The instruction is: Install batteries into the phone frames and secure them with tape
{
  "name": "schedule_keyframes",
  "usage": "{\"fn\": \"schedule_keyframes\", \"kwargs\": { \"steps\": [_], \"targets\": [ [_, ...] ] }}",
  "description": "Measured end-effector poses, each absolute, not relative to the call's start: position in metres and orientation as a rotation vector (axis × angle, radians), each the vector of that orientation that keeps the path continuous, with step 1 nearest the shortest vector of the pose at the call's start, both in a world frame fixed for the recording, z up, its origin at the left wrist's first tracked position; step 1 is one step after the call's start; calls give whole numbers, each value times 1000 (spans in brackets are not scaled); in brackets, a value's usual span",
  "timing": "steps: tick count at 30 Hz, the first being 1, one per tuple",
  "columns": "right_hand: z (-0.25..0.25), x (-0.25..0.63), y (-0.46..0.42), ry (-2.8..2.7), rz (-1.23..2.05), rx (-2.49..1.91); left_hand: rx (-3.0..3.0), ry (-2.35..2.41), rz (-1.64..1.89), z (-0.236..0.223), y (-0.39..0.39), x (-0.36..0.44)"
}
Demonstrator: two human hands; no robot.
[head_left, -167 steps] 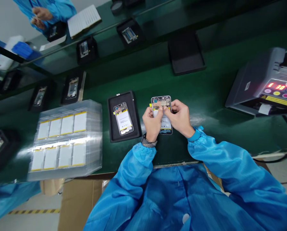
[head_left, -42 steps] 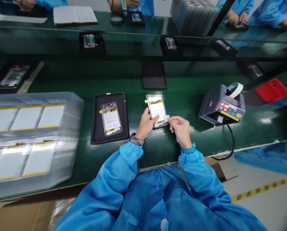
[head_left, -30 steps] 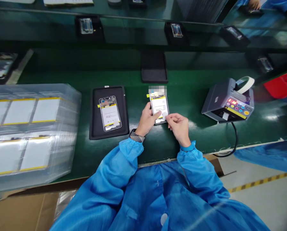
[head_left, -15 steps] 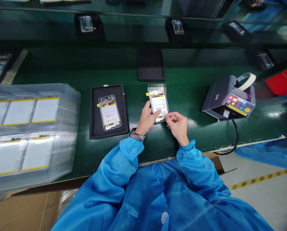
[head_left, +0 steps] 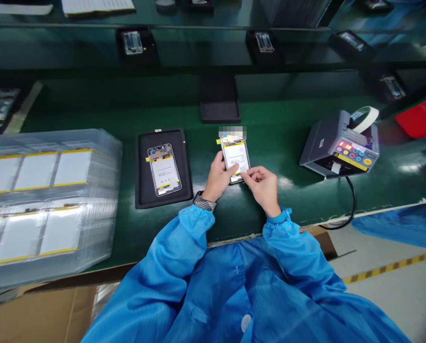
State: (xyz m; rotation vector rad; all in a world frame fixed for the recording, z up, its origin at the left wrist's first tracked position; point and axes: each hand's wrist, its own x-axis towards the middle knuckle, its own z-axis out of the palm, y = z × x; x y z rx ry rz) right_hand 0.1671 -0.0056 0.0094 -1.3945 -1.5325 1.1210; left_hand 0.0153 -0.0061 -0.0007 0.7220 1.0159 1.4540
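Beside the phone [head_left: 235, 157], a black tray [head_left: 140, 169]

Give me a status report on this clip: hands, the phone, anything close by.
Left hand holding phone housing, battery fitted. Right hand, fingertips at housing's lower right edge. Black tray with second housing to the left.

Glossy phone housing [head_left: 235, 157] and green bench [head_left: 277, 124] — matt plastic tray [head_left: 186, 190].
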Motion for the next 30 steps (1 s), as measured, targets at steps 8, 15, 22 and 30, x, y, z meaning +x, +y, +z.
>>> {"fn": "schedule_keyframes", "kwargs": {
  "steps": [8,15,22,30],
  "targets": [
    [10,176,11,-1572,1135,-1337,715,991,1441,-1,-6,15],
    [25,176,26,-1584,1711,-1178,717,915,1450,6,-6,8],
    [34,169,44,-1705,1782,-1112,711,924,1475,12,-7,4],
    [21,156,54,-1829,1786,-1026,667,1007,1520,11,-7,-2]
  ]
}}
